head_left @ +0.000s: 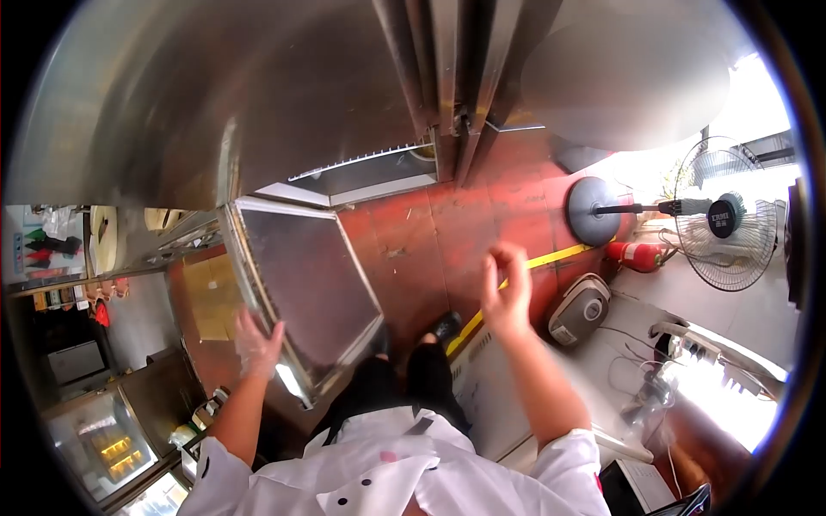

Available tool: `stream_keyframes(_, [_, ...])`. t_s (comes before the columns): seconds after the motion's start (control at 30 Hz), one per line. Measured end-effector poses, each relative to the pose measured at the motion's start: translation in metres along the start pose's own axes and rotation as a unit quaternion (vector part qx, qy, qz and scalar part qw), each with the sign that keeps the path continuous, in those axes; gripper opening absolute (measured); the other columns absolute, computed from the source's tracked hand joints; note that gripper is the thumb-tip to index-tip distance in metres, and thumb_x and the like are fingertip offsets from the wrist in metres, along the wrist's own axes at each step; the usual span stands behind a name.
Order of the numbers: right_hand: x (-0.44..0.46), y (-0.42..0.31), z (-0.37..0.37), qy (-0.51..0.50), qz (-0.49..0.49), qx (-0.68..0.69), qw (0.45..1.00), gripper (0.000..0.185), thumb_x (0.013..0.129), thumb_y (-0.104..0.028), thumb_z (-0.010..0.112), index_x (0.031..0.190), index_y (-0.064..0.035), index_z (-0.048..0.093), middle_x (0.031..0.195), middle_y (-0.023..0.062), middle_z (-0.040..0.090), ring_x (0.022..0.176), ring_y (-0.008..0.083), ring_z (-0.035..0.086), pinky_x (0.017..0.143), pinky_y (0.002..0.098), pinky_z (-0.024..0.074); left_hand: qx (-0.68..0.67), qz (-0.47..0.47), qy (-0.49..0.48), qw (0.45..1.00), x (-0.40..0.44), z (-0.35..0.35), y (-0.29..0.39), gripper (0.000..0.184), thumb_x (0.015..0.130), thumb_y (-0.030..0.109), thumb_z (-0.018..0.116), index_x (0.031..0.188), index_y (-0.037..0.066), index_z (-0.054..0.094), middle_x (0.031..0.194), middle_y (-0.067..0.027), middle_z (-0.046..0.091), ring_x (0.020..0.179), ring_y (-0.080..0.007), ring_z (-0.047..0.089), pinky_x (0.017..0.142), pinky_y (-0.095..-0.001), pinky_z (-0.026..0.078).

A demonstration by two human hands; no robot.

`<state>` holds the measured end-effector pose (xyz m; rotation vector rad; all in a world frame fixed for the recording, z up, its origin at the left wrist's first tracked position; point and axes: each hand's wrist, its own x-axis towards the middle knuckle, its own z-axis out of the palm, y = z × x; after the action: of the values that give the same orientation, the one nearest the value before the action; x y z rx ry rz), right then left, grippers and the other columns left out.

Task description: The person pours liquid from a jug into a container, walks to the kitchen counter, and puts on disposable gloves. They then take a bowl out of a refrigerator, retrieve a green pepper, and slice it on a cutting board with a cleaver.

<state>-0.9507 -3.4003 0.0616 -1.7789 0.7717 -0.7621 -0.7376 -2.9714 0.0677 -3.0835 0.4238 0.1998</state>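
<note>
The left hand [258,346] is spread, right by the edge of an open cabinet door [310,288] — whether it touches, I cannot tell. The right hand [510,301] is raised over the red floor [413,236], loosely curled with nothing visible in it. The door stands between the hands, swung out from the steel cabinet [284,95] — a fan [728,215] stands off to the right.
</note>
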Motion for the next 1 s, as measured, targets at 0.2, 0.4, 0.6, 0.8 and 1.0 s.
stream_keyframes(0.2, [0.198, -0.133, -0.002, 0.114, -0.421, -0.16, 0.886, 0.09, 0.077, -0.024, 0.083, 0.147, 0.0058, 0.034, 0.137, 0.0262, 0.045, 0.128, 0.0425, 0.04, 0.107, 0.0493, 0.0364, 0.032, -0.049, -0.007, 0.998, 0.013, -0.007, -0.051, 0.064, 0.089, 0.053, 0.065, 0.117, -0.004, 0.056, 0.125, -0.0264, 0.049, 0.119, -0.0431, 0.048, 0.1, -0.0532, 0.041])
stream_keyframes(0.4, [0.28, -0.129, 0.053, 0.324, -0.524, -0.189, 0.764, 0.104, 0.079, -0.044, 0.08, 0.147, 0.0136, 0.028, 0.137, 0.0291, 0.035, 0.117, 0.0407, 0.043, 0.099, 0.0459, 0.0405, 0.07, 0.116, 0.078, 0.988, 0.023, -0.013, -0.027, 0.061, 0.087, 0.034, 0.068, 0.133, -0.002, 0.048, 0.139, -0.0274, 0.042, 0.131, -0.0469, 0.038, 0.11, -0.0575, 0.032])
stream_keyframes(0.6, [0.292, -0.097, 0.056, 0.353, -0.55, -0.189, 0.733, 0.101, 0.08, -0.043, 0.08, 0.145, 0.0161, 0.03, 0.115, 0.0203, 0.05, 0.102, 0.0294, 0.05, 0.085, 0.0371, 0.0443, -0.182, 0.417, -0.081, 0.887, 0.098, 0.105, 0.117, 0.032, 0.08, 0.017, 0.073, 0.107, 0.004, 0.064, 0.106, -0.0158, 0.064, 0.103, -0.0385, 0.062, 0.088, -0.0468, 0.052])
stream_keyframes(0.8, [0.303, -0.039, 0.048, 0.36, -0.55, -0.195, 0.728, 0.096, 0.081, -0.041, 0.079, 0.143, 0.0147, 0.032, 0.116, 0.0195, 0.051, 0.103, 0.0288, 0.051, 0.086, 0.0368, 0.0446, -0.166, 0.358, -0.279, 0.875, 0.221, 0.36, 0.245, 0.037, 0.094, 0.029, 0.06, 0.123, 0.005, 0.061, 0.118, -0.0204, 0.067, 0.108, -0.0371, 0.065, 0.092, -0.0441, 0.053])
stream_keyframes(1.0, [0.293, 0.019, 0.056, 0.363, -0.547, -0.19, 0.73, 0.091, 0.081, -0.039, 0.079, 0.14, 0.0133, 0.034, 0.117, 0.0188, 0.052, 0.104, 0.0281, 0.052, 0.087, 0.0365, 0.0449, -0.622, -0.011, -0.357, 0.697, 0.347, 0.554, 0.36, 0.04, 0.098, 0.044, 0.06, 0.116, 0.008, 0.06, 0.099, -0.0039, 0.062, 0.081, -0.0169, 0.06, 0.07, -0.0328, 0.05])
